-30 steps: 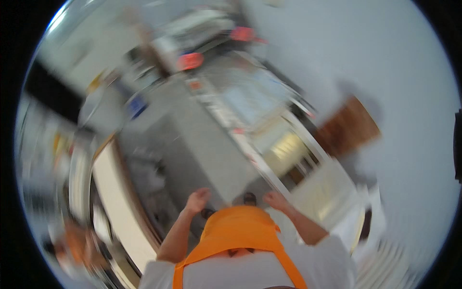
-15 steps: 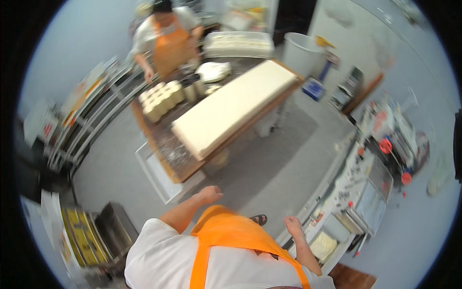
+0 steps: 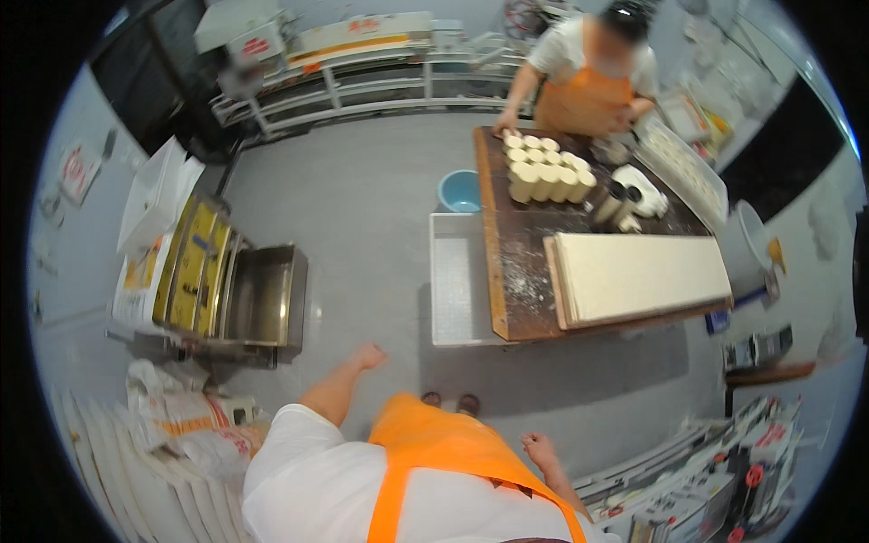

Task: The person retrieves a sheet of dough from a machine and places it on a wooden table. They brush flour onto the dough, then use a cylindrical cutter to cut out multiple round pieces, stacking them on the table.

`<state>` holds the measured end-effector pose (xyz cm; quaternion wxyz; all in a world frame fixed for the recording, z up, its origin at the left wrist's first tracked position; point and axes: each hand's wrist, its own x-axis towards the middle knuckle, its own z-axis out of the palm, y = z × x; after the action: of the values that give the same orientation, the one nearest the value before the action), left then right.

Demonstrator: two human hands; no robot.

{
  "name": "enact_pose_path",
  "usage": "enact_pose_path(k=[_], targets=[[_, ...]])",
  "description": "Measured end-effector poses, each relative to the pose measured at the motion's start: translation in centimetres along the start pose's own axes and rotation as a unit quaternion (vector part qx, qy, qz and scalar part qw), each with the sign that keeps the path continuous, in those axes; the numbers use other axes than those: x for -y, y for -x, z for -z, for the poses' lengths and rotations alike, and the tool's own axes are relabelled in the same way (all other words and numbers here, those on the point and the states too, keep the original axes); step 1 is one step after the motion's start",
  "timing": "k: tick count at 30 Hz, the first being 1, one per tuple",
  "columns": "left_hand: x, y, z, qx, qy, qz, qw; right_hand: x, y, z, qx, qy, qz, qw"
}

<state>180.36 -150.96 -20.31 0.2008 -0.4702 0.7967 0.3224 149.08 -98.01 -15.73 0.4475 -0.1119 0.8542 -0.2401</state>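
Over the grey floor at the lower middle, my left hand [image 3: 369, 355] hangs in the air in front of me with its fingers curled. My right hand [image 3: 538, 445] is lower and to the right, also with bent fingers. Nothing shows in either hand, and neither touches anything. The wooden work table [image 3: 517, 317] stands ahead to the right, out of reach of both. On it lie a long pale slab [image 3: 638, 276] on a board, several cream-coloured cylinders [image 3: 546, 184] in rows, dark cups [image 3: 608, 206] and a white lump [image 3: 638, 192].
A co-worker in an orange apron [image 3: 584, 101] stands behind the table. A white crate [image 3: 455, 339] and blue basin [image 3: 460, 191] sit beside it. At left is a machine with a metal bin [image 3: 262, 294], near sacks [image 3: 190, 412]. A rail conveyor [image 3: 380, 88] runs along the back.
My view has turned left: the table has shifted right, and the metal bin and sacks show more fully. Both hands stay free of objects.
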Motion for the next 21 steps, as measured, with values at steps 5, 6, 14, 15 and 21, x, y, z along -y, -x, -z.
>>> enact_pose_path(k=[5, 6, 14, 15, 21], targets=[[10.3, 5.6, -1.3, -0.162, 0.251, 0.155, 0.942, 11.0, -7.3, -1.6, 0.063, 0.137, 0.122, 0.981], [11.5, 7.4, -2.7, -0.177, 0.240, 0.143, 0.944, 13.6, -8.7, -2.2, 0.082, 0.148, 0.134, 0.976], [20.7, 17.6, -4.9, -0.128, 0.288, 0.186, 0.931, 34.6, -17.5, -13.7, 0.180, 0.181, 0.245, 0.935], [22.7, 16.9, -3.9, -0.088, 0.237, 0.204, 0.946, 37.2, -18.7, -16.0, 0.186, 0.207, 0.248, 0.928], [39.0, 8.3, 5.2, -0.038, 0.043, 0.159, 0.986, 50.6, -23.8, -30.3, 0.229, 0.329, 0.290, 0.869]])
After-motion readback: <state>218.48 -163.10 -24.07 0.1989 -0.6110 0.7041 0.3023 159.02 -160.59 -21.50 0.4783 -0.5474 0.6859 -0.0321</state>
